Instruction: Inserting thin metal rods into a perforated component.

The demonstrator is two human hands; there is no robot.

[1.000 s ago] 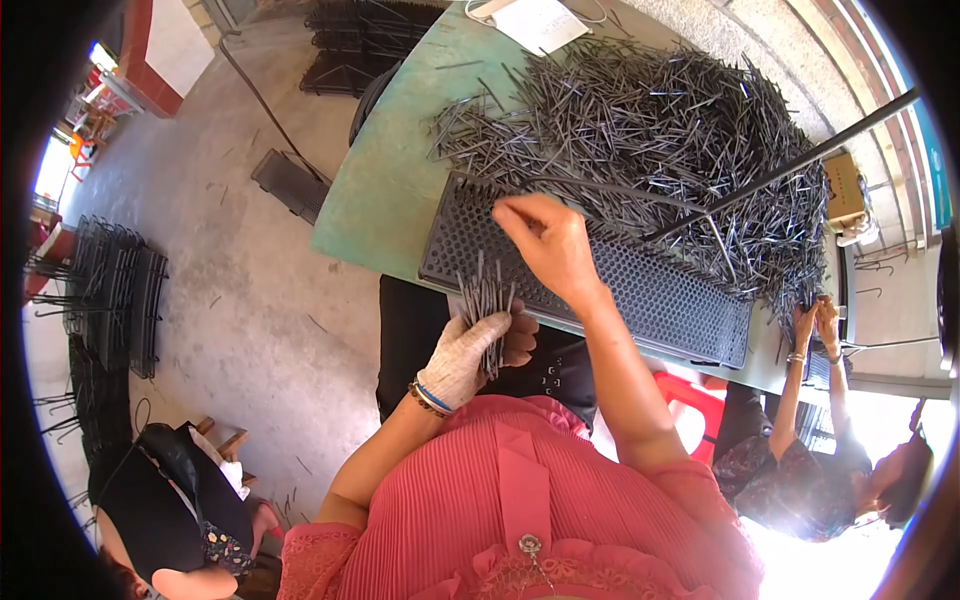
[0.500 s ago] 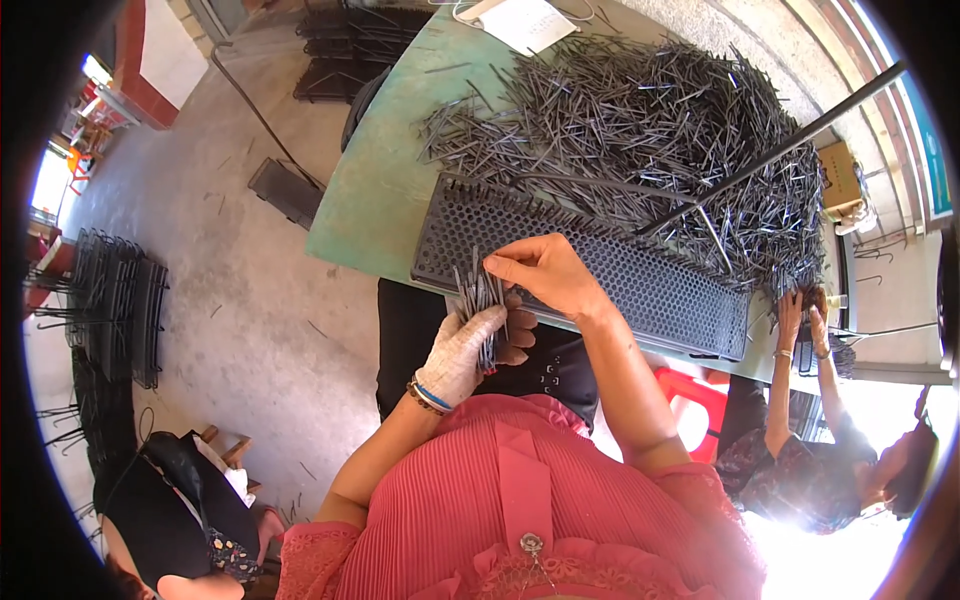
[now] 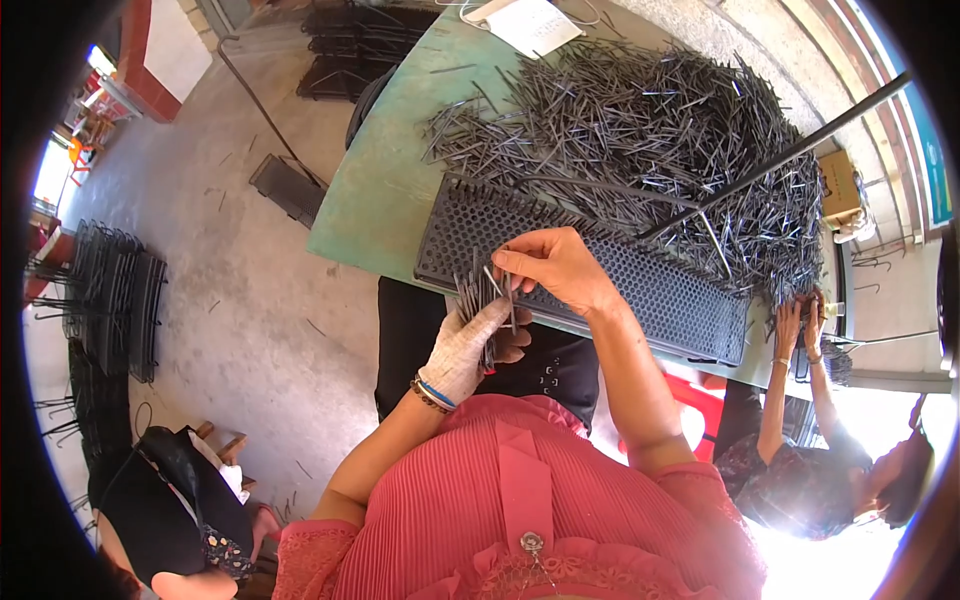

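Observation:
In a white glove, my left hand (image 3: 460,352) is closed around a bundle of thin dark sticks (image 3: 478,290), which stand up unevenly above the thumb. My bare right hand (image 3: 562,272) pinches the upper end of one stick at the bundle's top, between thumb and index finger; its other fingers are curled. Just beyond both hands lies a long dark tray (image 3: 650,292) full of small round holes, set along the table's near edge. Its far edge carries a row of sticks or teeth, too fine to tell apart.
A big heap of loose sticks (image 3: 660,130) covers much of the green table (image 3: 375,200). A long metal rod (image 3: 800,140) slants over it. At the right, a co-worker's hands (image 3: 795,325) touch the heap. Another person (image 3: 175,500) sits lower left, near stacked dark racks (image 3: 115,300).
My right hand has shifted slightly right along the bundle's top, and a stick there now leans differently. The left hand keeps its grip. The co-worker's hands have moved a little.

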